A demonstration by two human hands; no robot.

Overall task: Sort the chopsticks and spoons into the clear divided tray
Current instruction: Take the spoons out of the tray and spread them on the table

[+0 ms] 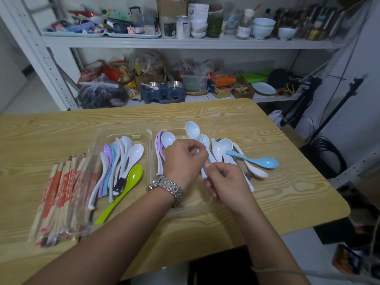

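A clear divided tray (pixel 150 128) lies on the wooden table (pixel 287 188). Wrapped chopsticks (pixel 61 194) fill its left part. Its middle compartment holds several spoons (pixel 119 159), with a green spoon (pixel 123 192) on top. Over the right compartment my left hand (pixel 183 159), with a metal watch, curls its fingers round a white spoon (pixel 192 130) whose bowl points away. My right hand (pixel 224 179) pinches a white spoon handle (pixel 205 173) just below it. White and purple spoons (pixel 164 140) lie under my left hand. Loose spoons, one blue (pixel 257 161), lie to the right.
White metal shelving (pixel 185 43) stands behind the table, crowded with bowls, jars, bags and boxes. Tripod legs and black cables (pixel 327 153) sit off the table's right edge. Bare wood shows at the far side of the table and at the near right corner.
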